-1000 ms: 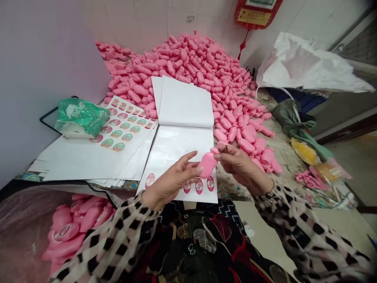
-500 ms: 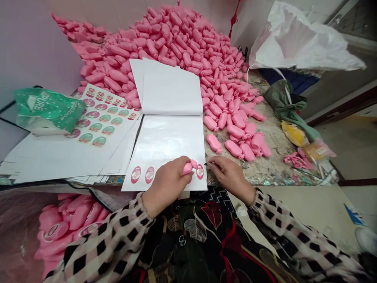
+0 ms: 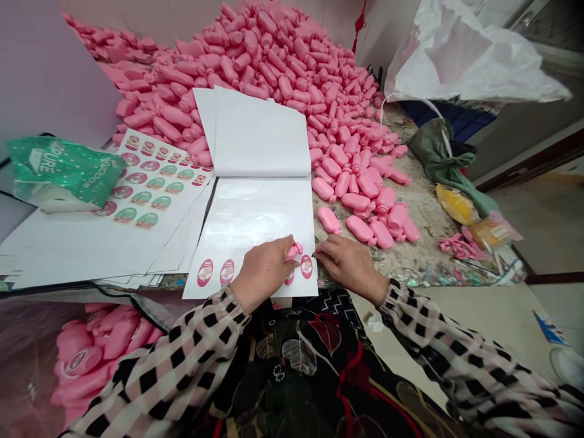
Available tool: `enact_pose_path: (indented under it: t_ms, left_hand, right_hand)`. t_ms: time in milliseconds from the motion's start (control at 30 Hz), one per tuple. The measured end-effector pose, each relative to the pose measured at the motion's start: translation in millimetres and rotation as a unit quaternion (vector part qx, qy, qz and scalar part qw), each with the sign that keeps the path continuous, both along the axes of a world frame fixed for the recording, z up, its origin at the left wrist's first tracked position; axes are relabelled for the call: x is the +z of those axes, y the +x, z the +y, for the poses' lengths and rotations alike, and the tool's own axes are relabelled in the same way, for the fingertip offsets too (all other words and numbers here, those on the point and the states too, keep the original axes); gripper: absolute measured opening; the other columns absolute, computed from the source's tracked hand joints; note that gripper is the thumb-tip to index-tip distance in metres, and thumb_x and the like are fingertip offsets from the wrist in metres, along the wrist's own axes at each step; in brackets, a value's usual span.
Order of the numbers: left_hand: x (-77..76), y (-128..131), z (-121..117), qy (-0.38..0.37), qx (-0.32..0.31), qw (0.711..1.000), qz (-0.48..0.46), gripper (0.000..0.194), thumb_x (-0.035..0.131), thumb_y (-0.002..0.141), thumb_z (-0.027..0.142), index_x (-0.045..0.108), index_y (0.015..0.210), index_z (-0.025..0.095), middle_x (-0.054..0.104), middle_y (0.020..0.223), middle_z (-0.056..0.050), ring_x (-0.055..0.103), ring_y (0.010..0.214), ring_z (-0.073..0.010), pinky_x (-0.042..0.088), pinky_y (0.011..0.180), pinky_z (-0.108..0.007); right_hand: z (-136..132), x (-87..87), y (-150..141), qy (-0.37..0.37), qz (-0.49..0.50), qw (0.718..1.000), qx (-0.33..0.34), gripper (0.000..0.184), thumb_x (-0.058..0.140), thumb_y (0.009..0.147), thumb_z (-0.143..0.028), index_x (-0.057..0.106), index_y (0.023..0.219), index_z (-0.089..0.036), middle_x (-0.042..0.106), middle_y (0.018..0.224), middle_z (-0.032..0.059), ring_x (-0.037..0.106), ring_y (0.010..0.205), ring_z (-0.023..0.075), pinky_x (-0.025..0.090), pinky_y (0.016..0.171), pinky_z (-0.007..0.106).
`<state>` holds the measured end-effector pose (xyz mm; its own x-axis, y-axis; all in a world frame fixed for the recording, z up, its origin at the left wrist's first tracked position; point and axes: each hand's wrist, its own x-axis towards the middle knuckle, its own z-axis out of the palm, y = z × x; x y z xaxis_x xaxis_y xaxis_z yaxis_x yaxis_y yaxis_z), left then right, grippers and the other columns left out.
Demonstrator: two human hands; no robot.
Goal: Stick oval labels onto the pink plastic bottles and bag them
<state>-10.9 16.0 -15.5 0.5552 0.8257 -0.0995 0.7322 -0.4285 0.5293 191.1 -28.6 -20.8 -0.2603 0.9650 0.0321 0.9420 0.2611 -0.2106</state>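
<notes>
My left hand is closed around a small pink plastic bottle, with only its neck end showing past the thumb. Beneath that hand lies a white sticker sheet with a bottom row of oval pink labels, some of them covered by the hand. My right hand pinches a small dark-pointed tool, mostly hidden in the fingers. Its tip is at the sheet's right edge, beside the rightmost oval label. I cannot tell whether the tip touches the label.
A large heap of pink bottles fills the back, spilling right. Left are more label sheets and a green plastic package. A bag of labelled bottles sits lower left. A white sack and yellow packet are right.
My right hand has moved slightly left, bringing the dark tip to the sheet's edge near the rightmost label. The left hand still holds the bottle, and the view has shifted a little.
</notes>
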Motion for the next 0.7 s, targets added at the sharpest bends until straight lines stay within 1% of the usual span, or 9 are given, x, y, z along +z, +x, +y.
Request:
enact_pose_path:
  t_ms: [167,267,367,433,567,700]
  left_hand:
    - [-1.7,0,-1,0.006,-0.001,1.000,-0.001,0.012,0.055,0.081,0.031,0.054,0.091,0.024,0.063,0.080,-0.003,0.056,0.071,-0.0208,0.023,0.056,-0.028]
    - [-1.7,0,0,0.006,-0.002,1.000,0.010,0.014,0.055,0.080,0.030,0.054,0.093,0.024,0.064,0.082,-0.002,0.057,0.073,-0.0210,0.025,0.056,-0.028]
    - [-1.6,0,0,0.011,-0.002,1.000,0.021,0.017,0.056,0.080,0.030,0.054,0.095,0.024,0.065,0.087,-0.002,0.059,0.077,-0.0217,0.028,0.057,-0.028]
    - [-1.2,0,0,0.014,-0.007,0.999,0.029,0.016,0.056,0.081,0.031,0.053,0.095,0.024,0.065,0.088,-0.002,0.059,0.079,-0.0214,0.029,0.058,-0.028]
    - [0.2,0,0,0.021,-0.012,0.999,0.040,0.013,0.055,0.082,0.031,0.051,0.092,0.024,0.065,0.085,-0.001,0.059,0.075,-0.0196,0.029,0.056,-0.027]
    - [-0.1,0,-1,0.027,-0.018,0.998,0.046,0.013,0.055,0.082,0.030,0.050,0.092,0.024,0.064,0.084,-0.001,0.058,0.073,-0.0193,0.027,0.055,-0.028]
  right_hand:
    - [4,1.3,4,-0.005,0.007,1.000,0.022,0.023,0.044,0.093,-0.033,0.066,0.096,-0.023,0.064,0.090,0.0032,0.057,0.082,0.0162,0.032,0.063,0.028]
    - [5,0.9,5,-0.014,0.029,0.999,0.021,0.023,0.046,0.093,-0.034,0.065,0.096,-0.023,0.064,0.090,0.0024,0.057,0.083,0.0153,0.033,0.063,0.026]
    - [3,0.1,3,-0.019,0.041,0.999,0.003,0.022,0.046,0.093,-0.033,0.065,0.094,-0.023,0.064,0.091,0.0018,0.058,0.084,0.0147,0.034,0.064,0.026]
    - [2,-0.1,1,-0.014,0.033,0.999,-0.009,0.022,0.046,0.093,-0.033,0.065,0.094,-0.023,0.064,0.092,0.0019,0.058,0.083,0.0149,0.033,0.063,0.026]
    - [-3,2.2,-5,-0.010,0.005,1.000,-0.026,0.020,0.047,0.092,-0.031,0.065,0.093,-0.023,0.064,0.090,0.0023,0.058,0.081,0.0158,0.031,0.061,0.028]
    - [-9,4.5,-8,-0.024,0.018,0.998,-0.049,0.019,0.048,0.091,-0.031,0.065,0.090,-0.023,0.064,0.089,0.0021,0.058,0.081,0.0162,0.032,0.061,0.028]
